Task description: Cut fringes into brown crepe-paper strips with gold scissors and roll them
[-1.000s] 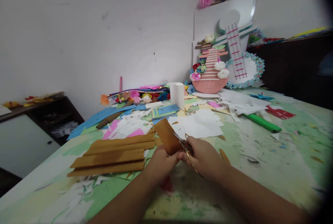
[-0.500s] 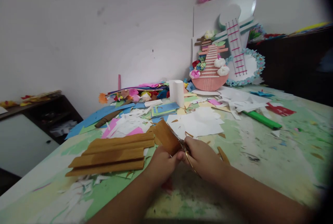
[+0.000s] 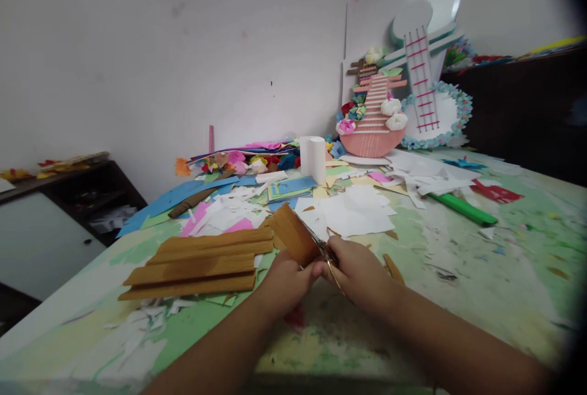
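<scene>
Low over the table, my left hand [image 3: 287, 279] is closed on a folded piece of brown crepe paper [image 3: 293, 237], which tilts up and away from me. My right hand [image 3: 360, 269] grips a pair of scissors [image 3: 326, 253] with gold-coloured handles. Their blades lie along the right edge of the brown piece; whether they are fully closed I cannot tell. Both thumbs nearly touch at the paper's lower end. Left of my hands, folded strips of brown crepe paper [image 3: 197, 263] lie stacked on the table.
The paint-stained table [image 3: 458, 315] carries white paper scraps [image 3: 351, 211], a white roll [image 3: 313, 159] standing upright, a green roll [image 3: 465, 208] and a dark brown roll [image 3: 190, 202]. Against the wall at back right lean paper-decorated instrument models [image 3: 373, 138]. A cabinet [image 3: 50, 242] stands at left.
My view has shifted slightly, moving the background a little. Both hands keep their hold on the brown paper and scissors; the blades show slightly more along the paper's edge.
</scene>
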{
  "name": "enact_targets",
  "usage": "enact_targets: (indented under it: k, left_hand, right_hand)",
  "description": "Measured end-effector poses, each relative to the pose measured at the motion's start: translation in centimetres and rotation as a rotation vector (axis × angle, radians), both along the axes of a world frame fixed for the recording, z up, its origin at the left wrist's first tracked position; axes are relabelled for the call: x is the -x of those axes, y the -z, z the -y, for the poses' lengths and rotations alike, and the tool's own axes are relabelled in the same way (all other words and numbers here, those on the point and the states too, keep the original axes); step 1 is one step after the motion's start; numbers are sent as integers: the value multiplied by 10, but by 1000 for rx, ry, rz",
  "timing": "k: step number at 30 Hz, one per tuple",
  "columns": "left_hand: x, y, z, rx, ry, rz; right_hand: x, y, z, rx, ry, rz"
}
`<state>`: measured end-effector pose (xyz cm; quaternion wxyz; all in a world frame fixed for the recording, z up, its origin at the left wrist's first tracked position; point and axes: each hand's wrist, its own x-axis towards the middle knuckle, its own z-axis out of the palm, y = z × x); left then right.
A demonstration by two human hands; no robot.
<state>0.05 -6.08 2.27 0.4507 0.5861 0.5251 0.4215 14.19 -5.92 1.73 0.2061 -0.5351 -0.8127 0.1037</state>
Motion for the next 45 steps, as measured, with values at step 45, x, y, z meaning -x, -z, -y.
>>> enact_targets:
  k: [45]
  left_hand:
    - [-4, 3, 0, -83, 330, -212]
  right_hand:
    - [-3, 7, -7, 53, 0, -281]
